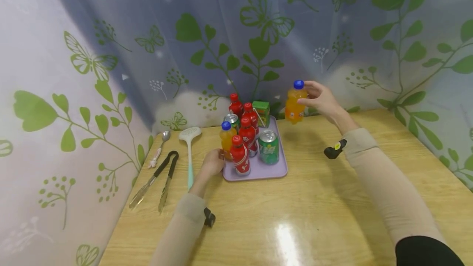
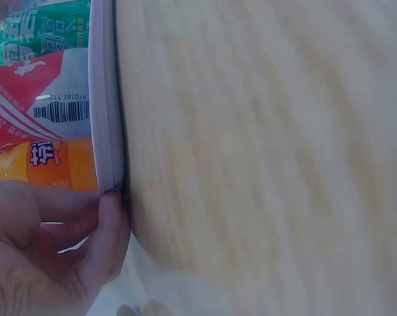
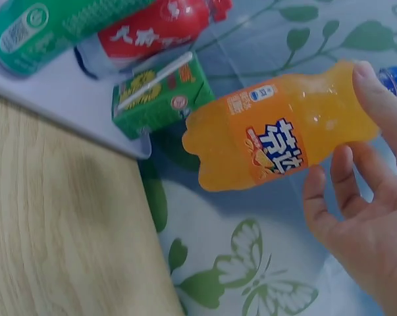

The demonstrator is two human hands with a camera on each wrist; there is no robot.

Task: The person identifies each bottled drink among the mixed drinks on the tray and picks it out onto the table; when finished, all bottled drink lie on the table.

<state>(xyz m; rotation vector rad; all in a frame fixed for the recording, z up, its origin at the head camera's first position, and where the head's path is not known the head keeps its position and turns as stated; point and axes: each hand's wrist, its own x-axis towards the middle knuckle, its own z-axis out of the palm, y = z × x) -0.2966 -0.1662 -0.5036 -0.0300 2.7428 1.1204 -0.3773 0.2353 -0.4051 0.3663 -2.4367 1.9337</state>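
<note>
My right hand (image 1: pixel 320 101) holds an orange soda bottle (image 1: pixel 294 106) with a blue cap, upright above the table's back right part. In the right wrist view, its thumb and fingers grip the bottle (image 3: pixel 270 128) near the neck. My left hand (image 1: pixel 213 162) pinches the rim of a lilac tray (image 1: pixel 264 172) at its left front corner. Thumb and finger meet at that rim in the left wrist view. On the tray stand several red bottles (image 1: pixel 241 157), another orange soda bottle (image 1: pixel 228 136), green cans (image 1: pixel 269 147) and a green juice box (image 1: pixel 262 114) with a straw.
Left of the tray lie a slotted turner (image 1: pixel 190 134), black-handled tongs (image 1: pixel 171 167) and a small spoon (image 1: pixel 165 136) on the wooden table (image 1: pixel 295 216). A curtain (image 1: pixel 221 32) printed with leaves and butterflies hangs close behind the tray.
</note>
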